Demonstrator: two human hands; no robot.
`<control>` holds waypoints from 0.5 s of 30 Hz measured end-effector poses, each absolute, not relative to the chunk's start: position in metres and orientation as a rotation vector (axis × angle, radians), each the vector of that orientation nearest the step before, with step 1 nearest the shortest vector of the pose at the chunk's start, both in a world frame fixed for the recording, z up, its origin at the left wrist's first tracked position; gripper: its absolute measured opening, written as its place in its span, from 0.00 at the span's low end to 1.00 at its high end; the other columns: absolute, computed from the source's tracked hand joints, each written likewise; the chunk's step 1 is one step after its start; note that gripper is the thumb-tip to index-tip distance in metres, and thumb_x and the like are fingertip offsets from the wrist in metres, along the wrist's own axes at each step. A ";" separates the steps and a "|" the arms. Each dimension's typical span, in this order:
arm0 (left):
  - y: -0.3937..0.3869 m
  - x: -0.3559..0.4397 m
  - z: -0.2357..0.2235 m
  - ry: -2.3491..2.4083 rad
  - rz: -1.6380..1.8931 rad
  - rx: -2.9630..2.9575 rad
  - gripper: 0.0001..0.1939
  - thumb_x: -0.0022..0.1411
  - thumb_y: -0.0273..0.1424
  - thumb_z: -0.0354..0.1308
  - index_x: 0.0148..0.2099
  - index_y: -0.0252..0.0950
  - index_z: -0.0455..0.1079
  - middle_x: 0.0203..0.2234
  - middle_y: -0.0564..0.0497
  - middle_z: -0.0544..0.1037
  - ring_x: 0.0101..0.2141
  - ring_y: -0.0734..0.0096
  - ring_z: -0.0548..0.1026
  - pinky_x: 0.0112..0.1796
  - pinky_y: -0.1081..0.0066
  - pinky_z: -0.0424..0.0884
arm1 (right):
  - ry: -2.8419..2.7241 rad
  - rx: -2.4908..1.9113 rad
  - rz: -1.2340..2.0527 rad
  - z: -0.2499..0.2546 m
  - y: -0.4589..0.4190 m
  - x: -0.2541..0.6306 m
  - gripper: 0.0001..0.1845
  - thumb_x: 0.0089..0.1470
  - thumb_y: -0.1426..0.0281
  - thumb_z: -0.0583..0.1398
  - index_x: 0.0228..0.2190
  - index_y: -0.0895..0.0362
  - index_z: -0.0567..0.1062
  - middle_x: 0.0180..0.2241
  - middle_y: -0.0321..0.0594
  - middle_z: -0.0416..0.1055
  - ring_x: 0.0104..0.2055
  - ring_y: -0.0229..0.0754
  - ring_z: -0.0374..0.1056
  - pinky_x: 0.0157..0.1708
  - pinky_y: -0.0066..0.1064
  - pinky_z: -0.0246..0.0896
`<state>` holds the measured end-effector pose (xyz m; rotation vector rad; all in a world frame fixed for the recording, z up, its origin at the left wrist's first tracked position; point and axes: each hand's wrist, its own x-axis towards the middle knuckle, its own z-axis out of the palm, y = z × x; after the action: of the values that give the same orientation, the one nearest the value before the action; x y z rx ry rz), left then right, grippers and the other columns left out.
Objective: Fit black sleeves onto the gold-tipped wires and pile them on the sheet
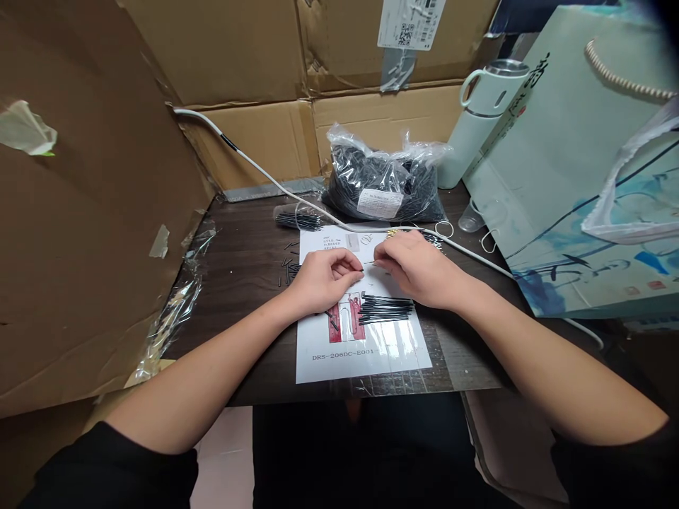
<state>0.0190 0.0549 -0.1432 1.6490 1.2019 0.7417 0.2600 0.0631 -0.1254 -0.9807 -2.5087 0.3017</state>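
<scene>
My left hand [327,278] is closed in a pinch over a printed sheet [339,367], with a short black tube [362,269] at its fingertips. Facing it, a small gap away, my right hand [416,265] pinches a thin wire-like piece [374,264], mostly hidden by the fingers. Below both hands, a row of black wires [387,309] lies side by side on the sheet. Loose short black tubes [289,272] are scattered left of my left hand. Behind my right hand, partly covered, is a bunch of wires with gold-coloured ends [392,233].
A clear bag full of black pieces [385,180] stands at the back, near a bundle of black wires [298,219]. A white cable [276,185] crosses the table. On the right are a pale bottle [472,131] and paper bag [562,184]; cardboard [95,212] walls the left.
</scene>
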 end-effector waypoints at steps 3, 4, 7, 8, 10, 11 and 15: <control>0.055 0.020 -0.142 1.201 0.737 1.638 0.08 0.60 0.31 0.70 0.40 0.32 0.79 0.30 0.49 0.82 0.29 0.76 0.76 0.31 0.77 0.74 | -2.479 -0.864 0.469 -0.121 0.060 0.260 0.09 0.73 0.71 0.52 0.43 0.57 0.72 0.40 0.47 0.76 0.41 0.47 0.70 0.44 0.36 0.63; 0.054 0.020 -0.142 1.199 0.739 1.636 0.08 0.60 0.31 0.70 0.40 0.33 0.79 0.30 0.49 0.82 0.28 0.76 0.76 0.31 0.77 0.73 | -2.480 -0.855 0.489 -0.120 0.059 0.260 0.09 0.72 0.72 0.52 0.43 0.57 0.73 0.39 0.47 0.76 0.41 0.47 0.70 0.43 0.36 0.63; 0.054 0.020 -0.141 1.195 0.751 1.633 0.08 0.59 0.30 0.70 0.40 0.33 0.79 0.29 0.50 0.81 0.28 0.77 0.75 0.30 0.77 0.73 | -2.498 -0.859 0.480 -0.119 0.058 0.261 0.09 0.71 0.74 0.53 0.42 0.57 0.73 0.38 0.47 0.76 0.40 0.46 0.70 0.42 0.35 0.64; 0.054 0.020 -0.141 1.197 0.754 1.632 0.08 0.59 0.30 0.71 0.39 0.33 0.79 0.29 0.50 0.81 0.28 0.77 0.75 0.30 0.77 0.73 | -2.500 -0.859 0.472 -0.119 0.058 0.261 0.09 0.70 0.74 0.53 0.41 0.57 0.73 0.38 0.46 0.76 0.40 0.46 0.70 0.42 0.35 0.64; 0.054 0.020 -0.141 1.202 0.755 1.633 0.08 0.59 0.31 0.71 0.39 0.33 0.79 0.29 0.49 0.81 0.28 0.76 0.75 0.30 0.77 0.73 | -2.504 -0.861 0.462 -0.120 0.059 0.262 0.09 0.70 0.74 0.53 0.41 0.57 0.74 0.38 0.46 0.76 0.39 0.46 0.70 0.41 0.35 0.63; 0.054 0.020 -0.141 1.204 0.753 1.635 0.08 0.59 0.31 0.71 0.40 0.33 0.79 0.29 0.49 0.81 0.28 0.76 0.75 0.30 0.77 0.73 | -2.506 -0.864 0.460 -0.120 0.059 0.262 0.09 0.70 0.74 0.53 0.41 0.57 0.74 0.38 0.47 0.76 0.39 0.46 0.71 0.41 0.35 0.64; 0.053 0.020 -0.142 1.206 0.751 1.652 0.08 0.59 0.31 0.70 0.40 0.33 0.79 0.29 0.49 0.81 0.28 0.76 0.76 0.31 0.77 0.73 | -2.518 -0.867 0.451 -0.120 0.059 0.262 0.10 0.70 0.75 0.53 0.41 0.58 0.75 0.38 0.47 0.76 0.39 0.46 0.71 0.41 0.36 0.64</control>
<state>0.0197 0.0534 -0.1419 1.6522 1.2057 0.7506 0.2618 0.0588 -0.1201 -0.8666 -2.5175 0.4510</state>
